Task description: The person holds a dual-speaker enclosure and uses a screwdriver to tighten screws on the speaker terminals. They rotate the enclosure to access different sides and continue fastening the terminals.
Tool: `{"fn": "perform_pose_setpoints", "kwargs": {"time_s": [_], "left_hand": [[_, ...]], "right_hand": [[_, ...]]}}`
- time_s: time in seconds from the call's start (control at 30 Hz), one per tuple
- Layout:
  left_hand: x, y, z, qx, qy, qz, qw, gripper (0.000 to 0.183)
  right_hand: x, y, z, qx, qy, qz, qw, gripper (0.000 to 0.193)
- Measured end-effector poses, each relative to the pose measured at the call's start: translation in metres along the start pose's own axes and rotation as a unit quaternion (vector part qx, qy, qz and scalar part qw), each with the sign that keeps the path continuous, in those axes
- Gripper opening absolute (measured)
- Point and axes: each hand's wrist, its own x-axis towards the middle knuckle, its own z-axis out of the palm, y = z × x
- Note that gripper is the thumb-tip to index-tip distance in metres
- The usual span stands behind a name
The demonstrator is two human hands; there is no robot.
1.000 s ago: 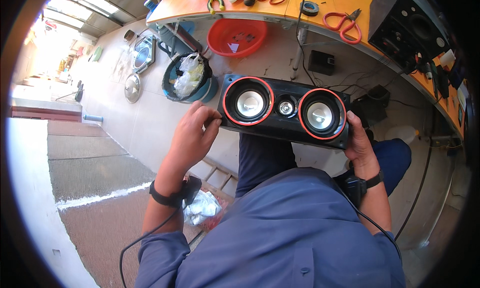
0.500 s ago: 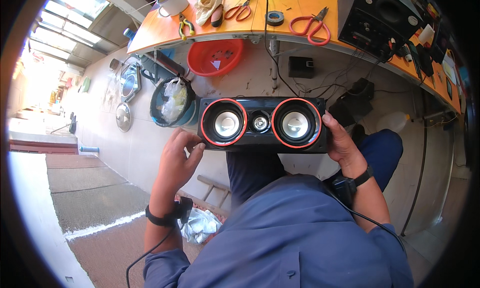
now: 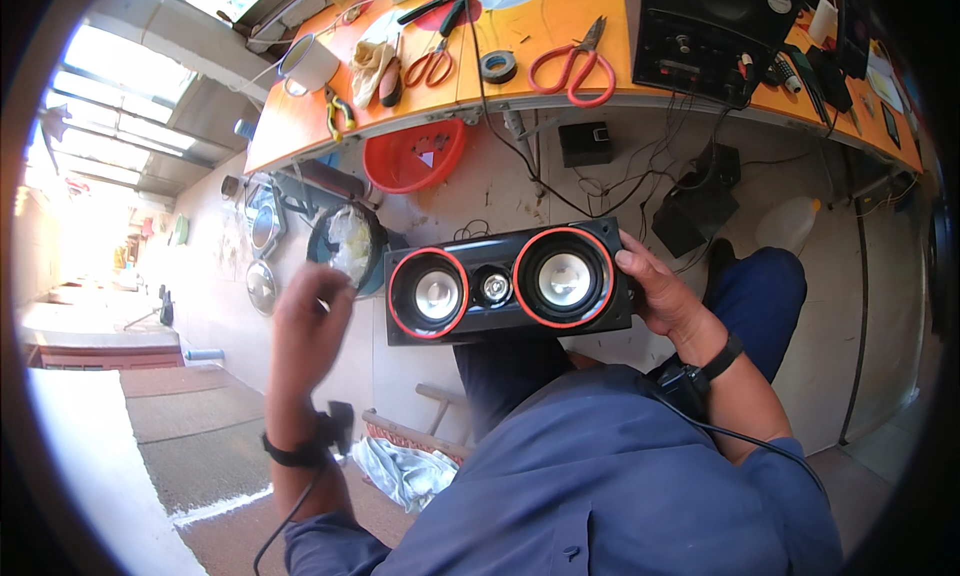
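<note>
A black speaker box with two large red-ringed silver cones and a small one between them is held before my body. My right hand is closed on its right end, thumb at the front edge. To the left of the box and apart from it, my left hand is raised and slightly blurred. Its thumb and fingers are pressed together in a pinch; anything between them is too small to make out. The back of the speaker box is hidden.
Ahead stands an orange workbench with red-handled snips, scissors, tape, pliers, a mug and a larger black speaker. Below are a red basin, a lined bin and cables.
My left hand has come off the speaker box's left corner and moved left. The box has shifted slightly down and left and tilted, still in my right hand. The view has turned a little.
</note>
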Motion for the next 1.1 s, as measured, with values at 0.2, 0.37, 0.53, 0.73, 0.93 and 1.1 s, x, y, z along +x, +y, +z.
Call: {"fn": "perform_pose_setpoints", "kwargs": {"time_s": [0.2, 0.37, 0.53, 0.73, 0.93, 1.1], "left_hand": [[0.121, 0.093, -0.009, 0.088, -0.021, 0.213, 0.973, 0.014], [0.242, 0.153, 0.059, 0.130, -0.140, 0.215, 0.958, 0.023], [0.316, 0.166, 0.137, 0.244, -0.162, 0.215, 0.932, 0.022], [0.351, 0.164, 0.175, 0.400, -0.122, 0.215, 0.883, 0.021], [0.362, 0.151, 0.187, 0.421, -0.168, 0.180, 0.873, 0.022], [0.372, 0.142, 0.190, 0.416, -0.160, 0.181, 0.877, 0.022]], "right_hand": [[-0.002, 0.001, -0.004, -0.009, 0.033, 0.035, 0.999, 0.086], [0.005, -0.001, -0.011, -0.016, 0.022, 0.046, 0.999, 0.085], [0.013, -0.002, -0.019, 0.032, -0.003, 0.031, 0.999, 0.072], [0.017, -0.002, -0.027, 0.058, -0.027, 0.016, 0.998, 0.075], [0.021, 0.002, -0.029, 0.084, -0.051, 0.019, 0.995, 0.082], [0.023, 0.003, -0.030, 0.076, -0.054, 0.023, 0.995, 0.085]]}}
